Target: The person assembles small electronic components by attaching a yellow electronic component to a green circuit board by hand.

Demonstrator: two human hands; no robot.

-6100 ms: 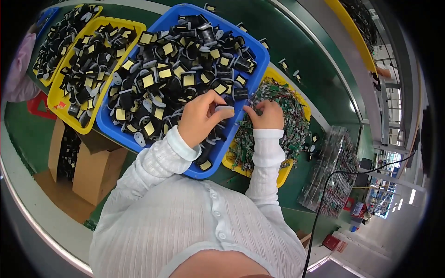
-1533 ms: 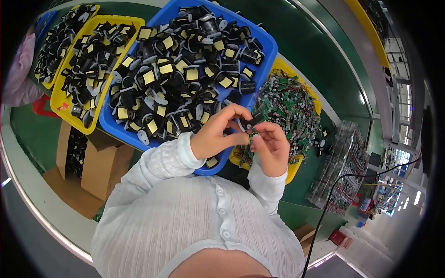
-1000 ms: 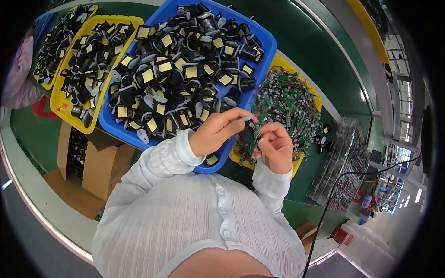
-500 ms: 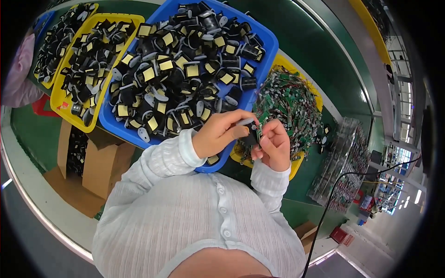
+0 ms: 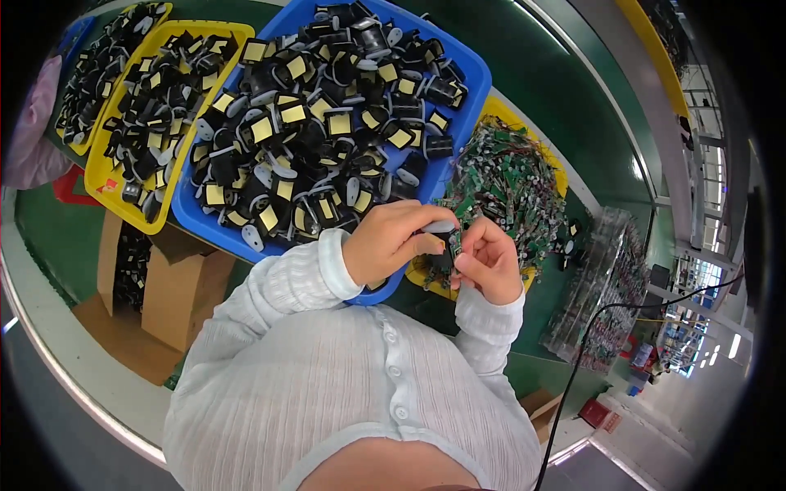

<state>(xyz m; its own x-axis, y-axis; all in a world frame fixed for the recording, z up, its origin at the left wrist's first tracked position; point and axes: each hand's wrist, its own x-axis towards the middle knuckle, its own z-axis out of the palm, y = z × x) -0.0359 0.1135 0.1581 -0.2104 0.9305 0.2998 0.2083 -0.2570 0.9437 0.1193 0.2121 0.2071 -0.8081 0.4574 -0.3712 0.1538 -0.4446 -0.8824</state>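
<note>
My left hand (image 5: 393, 245) and my right hand (image 5: 491, 262) meet over the near edge of the blue tray (image 5: 475, 90). The left fingers pinch a small black coil part (image 5: 442, 225). The right hand pinches a small green circuit board (image 5: 455, 245) pressed against that part. The blue tray is heaped with black coil parts (image 5: 319, 139) that carry yellow tape. To the right, a yellow tray (image 5: 548, 168) holds a pile of small green circuit boards (image 5: 508, 188).
A second yellow tray (image 5: 106, 139) of black coil parts lies left of the blue one, with another beyond it. An open cardboard box (image 5: 155, 286) stands at lower left. Clear plastic trays (image 5: 598, 303) sit at right, and a black cable (image 5: 589, 344) runs down beside them.
Both hands moved from inside the blue tray to its near right corner. They now hold a coil part and a circuit board together, almost still over the last second.
</note>
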